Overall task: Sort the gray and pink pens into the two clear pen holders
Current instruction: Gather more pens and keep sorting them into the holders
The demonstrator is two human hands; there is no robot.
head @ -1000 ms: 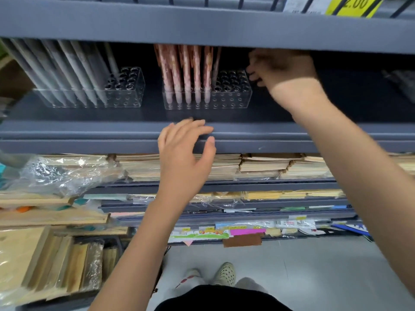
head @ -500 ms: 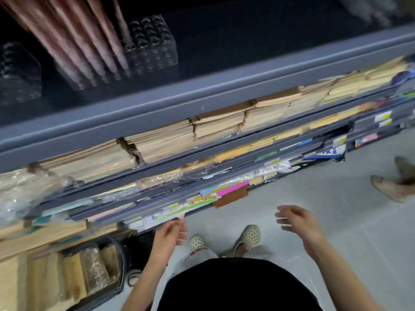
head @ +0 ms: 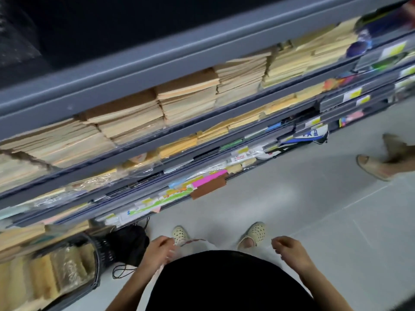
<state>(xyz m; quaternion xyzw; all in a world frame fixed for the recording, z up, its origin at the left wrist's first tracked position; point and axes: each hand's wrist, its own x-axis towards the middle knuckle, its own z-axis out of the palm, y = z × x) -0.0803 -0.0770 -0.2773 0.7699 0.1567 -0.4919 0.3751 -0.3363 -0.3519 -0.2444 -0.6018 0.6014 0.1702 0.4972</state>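
Both hands are held low in front of the gray shelf rack point(head: 202, 55). The left hand point(head: 159, 250) and the right hand point(head: 289, 251) are loosely curled, and nothing is gripped by either. At the far left end of the rack's dark top shelf a blurred clear shape point(head: 13, 30) is seen; whether it is a pen holder cannot be told. Tan paper stacks point(head: 188, 97) are kept 1 shelf lower.

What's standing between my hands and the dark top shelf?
Nothing visible. The left hand and right hand hang low by the waist, holding nothing, with open air up to the top shelf past its grey front lip. Pens and holders are not clearly visible.
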